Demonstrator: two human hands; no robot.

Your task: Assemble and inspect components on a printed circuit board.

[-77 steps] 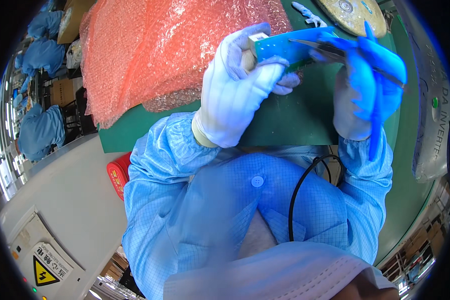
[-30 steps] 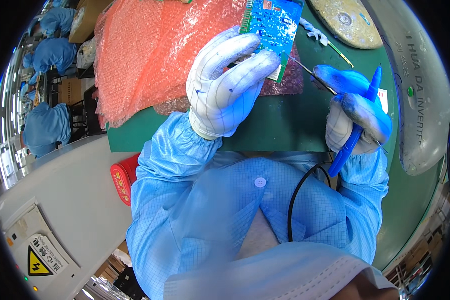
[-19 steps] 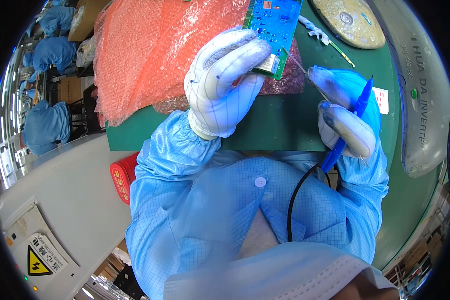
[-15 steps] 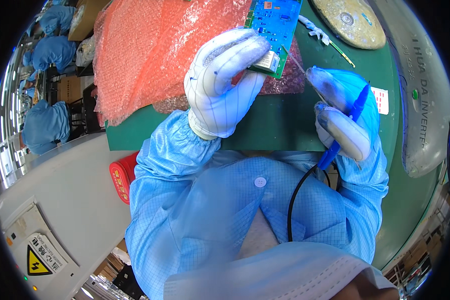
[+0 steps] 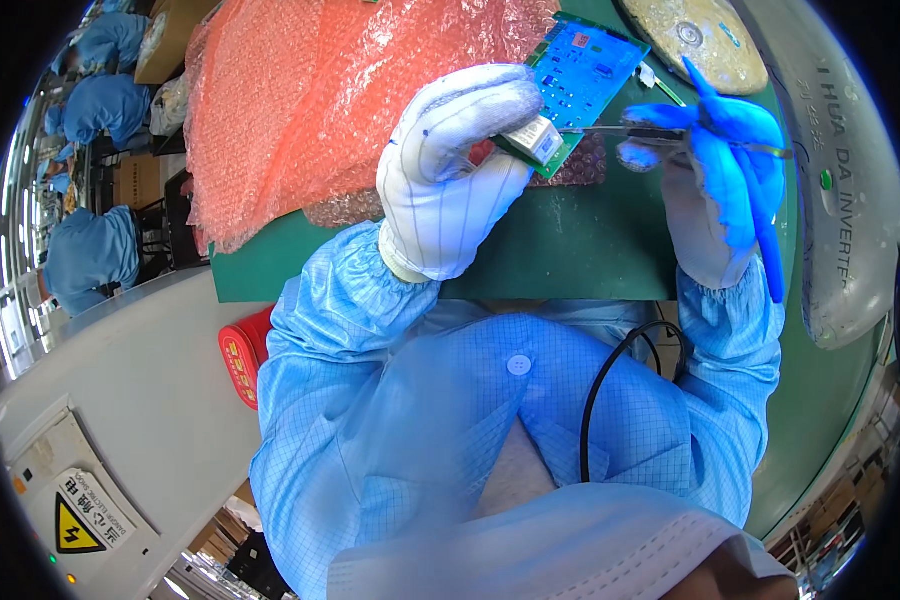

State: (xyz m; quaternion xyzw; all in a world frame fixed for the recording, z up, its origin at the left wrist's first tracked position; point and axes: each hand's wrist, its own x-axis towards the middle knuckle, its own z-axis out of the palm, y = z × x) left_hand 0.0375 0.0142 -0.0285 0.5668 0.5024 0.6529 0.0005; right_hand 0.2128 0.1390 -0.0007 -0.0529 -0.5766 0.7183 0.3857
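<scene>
My left hand, in a white striped glove, grips the lower left corner of a blue circuit board, which is tilted over the table. A white block-shaped component sits at that corner beside my fingertips. My right hand, gloved and lit blue, is closed around a thin metal tool like tweezers or a pick. Its tip is at the board's lower edge by the white component; whether it touches I cannot tell. A blue pen-shaped tool lies across the same hand.
Pink bubble wrap covers the left of the green table. A round stained base stands at the back right, beside a large grey machine casing. A black cable loops before my chest. A red box is by my left elbow.
My right hand has turned, bringing the metal tool from slanting to nearly level, its tip at the board. The blue tool has swung with it. The board has shifted right and tilted.
</scene>
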